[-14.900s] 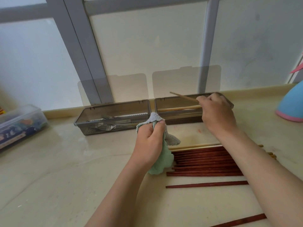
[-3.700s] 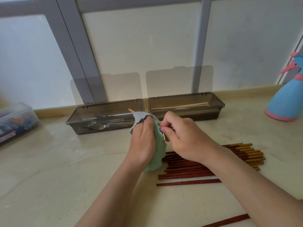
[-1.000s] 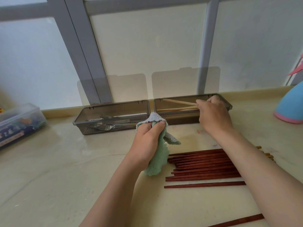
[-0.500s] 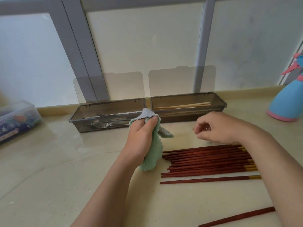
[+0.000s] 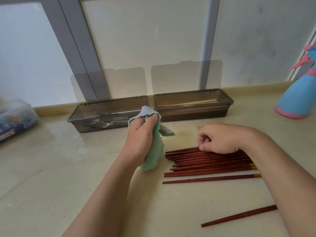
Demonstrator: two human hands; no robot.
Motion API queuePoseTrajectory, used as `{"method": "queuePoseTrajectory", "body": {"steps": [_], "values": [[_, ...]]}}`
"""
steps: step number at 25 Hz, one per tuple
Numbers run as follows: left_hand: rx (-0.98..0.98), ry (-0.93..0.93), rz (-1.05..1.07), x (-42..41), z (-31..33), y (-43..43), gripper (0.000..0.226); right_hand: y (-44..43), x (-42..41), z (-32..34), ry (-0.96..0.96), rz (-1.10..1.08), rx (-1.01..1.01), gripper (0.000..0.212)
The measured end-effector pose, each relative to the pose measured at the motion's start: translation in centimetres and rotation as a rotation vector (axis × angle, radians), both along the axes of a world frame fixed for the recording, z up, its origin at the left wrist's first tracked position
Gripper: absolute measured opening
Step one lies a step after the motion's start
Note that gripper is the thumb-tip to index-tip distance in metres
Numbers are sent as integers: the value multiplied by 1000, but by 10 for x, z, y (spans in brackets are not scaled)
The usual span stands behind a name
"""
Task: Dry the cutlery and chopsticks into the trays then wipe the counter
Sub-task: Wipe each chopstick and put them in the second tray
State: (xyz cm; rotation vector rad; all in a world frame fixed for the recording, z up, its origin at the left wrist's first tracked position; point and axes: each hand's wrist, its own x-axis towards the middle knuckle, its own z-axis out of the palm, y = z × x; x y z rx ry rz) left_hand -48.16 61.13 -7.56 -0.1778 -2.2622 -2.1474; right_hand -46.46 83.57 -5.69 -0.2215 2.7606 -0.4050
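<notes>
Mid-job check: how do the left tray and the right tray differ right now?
The left tray holds metal forks; the right tray holds a few pale wooden chopsticks. The left tray's right end is hidden behind the cloth gripped in the left hand; the right tray is almost fully in view. Shared: both are smoky translucent, lids raised against the window, side by side at the back of the counter.

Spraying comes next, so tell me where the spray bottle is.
In the head view the spray bottle stands at the far right of the counter, near the back, right of the tray holding pale chopsticks.
</notes>
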Motion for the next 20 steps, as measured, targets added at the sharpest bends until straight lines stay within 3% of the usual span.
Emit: {"method": "queuePoseTrajectory", "body": {"steps": [3,8,13,20], "values": [[-2,9,6,2,1,1,34,0,-1,-1,73,0,-8,8],[-4,59,38,2,2,1,45,-1,2,7,505,-57,-386,12],[72,-24,64,11,7,8,36,-25,10,3,457,87,-416,14],[-26,150,10,7,-5,15,45,-57,15,-6,490,123,-618,11]]}}
